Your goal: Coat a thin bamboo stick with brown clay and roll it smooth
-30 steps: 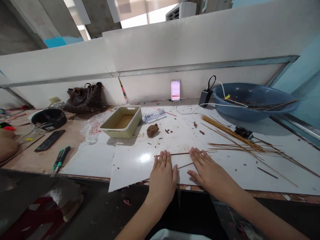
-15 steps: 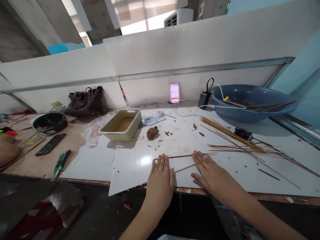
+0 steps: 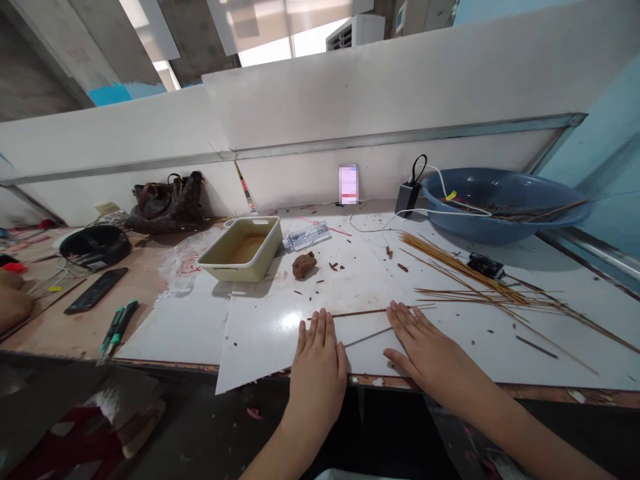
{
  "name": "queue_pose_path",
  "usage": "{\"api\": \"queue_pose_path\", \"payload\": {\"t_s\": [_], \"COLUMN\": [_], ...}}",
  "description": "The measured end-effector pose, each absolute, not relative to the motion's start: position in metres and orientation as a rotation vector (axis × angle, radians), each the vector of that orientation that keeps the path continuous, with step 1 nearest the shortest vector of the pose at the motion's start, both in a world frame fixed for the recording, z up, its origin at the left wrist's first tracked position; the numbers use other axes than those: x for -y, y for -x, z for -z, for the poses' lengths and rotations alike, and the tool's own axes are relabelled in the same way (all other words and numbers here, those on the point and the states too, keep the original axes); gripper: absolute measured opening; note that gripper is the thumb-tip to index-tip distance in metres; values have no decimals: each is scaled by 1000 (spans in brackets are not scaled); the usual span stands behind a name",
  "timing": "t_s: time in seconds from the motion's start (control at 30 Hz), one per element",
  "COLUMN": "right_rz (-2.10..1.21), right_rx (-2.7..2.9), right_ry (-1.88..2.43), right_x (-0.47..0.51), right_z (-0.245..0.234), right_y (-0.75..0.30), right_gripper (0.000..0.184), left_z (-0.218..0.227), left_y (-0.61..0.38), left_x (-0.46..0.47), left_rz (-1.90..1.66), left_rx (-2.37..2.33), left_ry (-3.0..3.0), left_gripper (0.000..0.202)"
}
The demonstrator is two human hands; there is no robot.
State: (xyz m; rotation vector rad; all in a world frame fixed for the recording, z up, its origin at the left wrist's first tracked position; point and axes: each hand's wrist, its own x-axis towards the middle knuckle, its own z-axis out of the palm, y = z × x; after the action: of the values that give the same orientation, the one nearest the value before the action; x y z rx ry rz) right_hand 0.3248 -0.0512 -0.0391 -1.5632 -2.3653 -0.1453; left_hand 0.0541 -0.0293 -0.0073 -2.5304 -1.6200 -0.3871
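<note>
**Item 1.** The left hand [image 3: 317,377] and right hand [image 3: 430,353] are held open, palms down and fingers extended, on a white plastic sheet [image 3: 260,340]. Neither hand is closed around anything.

**Item 2.** A thin brown stick [image 3: 363,313] is laid crosswise on the sheet at 12 o'clock from the hands, its length lying under or against the fingertips of both. A second, paler stick [image 3: 369,337] is placed between the hands.

**Item 3.** At 2 o'clock, a loose bundle of thin sticks [image 3: 465,277] is spread out, with a blue plastic basin [image 3: 500,228] behind it.

**Item 4.** At 12 o'clock, a lump of brown clay [image 3: 304,265] is surrounded by small brown scraps. A smartphone [image 3: 349,184] stands upright beyond it, its screen blurred.

**Item 5.** At 11 o'clock, a cream tray [image 3: 240,263] and a clear packet [image 3: 307,236] are placed; the packet's print is too small to be read.

**Item 6.** At 10 o'clock, a monogrammed brown handbag [image 3: 167,210] is set against the wall, its pattern unreadable. At 9 o'clock, a black phone [image 3: 95,290] and two green-handled craft knives [image 3: 116,330] are laid down.
</note>
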Motion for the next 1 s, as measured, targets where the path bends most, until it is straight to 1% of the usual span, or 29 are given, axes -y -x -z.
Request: {"api": "queue_pose_path", "payload": {"t_s": [0.23,0.5,0.6,0.7,0.83,1.0], "right_rz": [57,73,62,35,84,186], "right_rx": [2422,2428,2441,2437,2412,2393], "right_ry": [1698,1628,1645,1651,1642,1609], "right_x": [13,34,18,4,11,29], "right_z": [20,27,21,18,30,46], "right_y": [-322,-329,-327,-324,-322,-325], "right_gripper": [90,85,87,91,90,85], "left_z": [-4,12,7,-1,-6,1], "left_y": [-60,-48,-62,-80,-88,-79], "left_x": [-7,22,18,11,12,21], "left_rz": [315,392,392,365,357,426], "left_rx": [1697,1622,1655,1633,1611,1554], "left_ry": [2574,2577,2591,2672,2708,2691], "left_gripper": [57,62,65,63,59,58]}}
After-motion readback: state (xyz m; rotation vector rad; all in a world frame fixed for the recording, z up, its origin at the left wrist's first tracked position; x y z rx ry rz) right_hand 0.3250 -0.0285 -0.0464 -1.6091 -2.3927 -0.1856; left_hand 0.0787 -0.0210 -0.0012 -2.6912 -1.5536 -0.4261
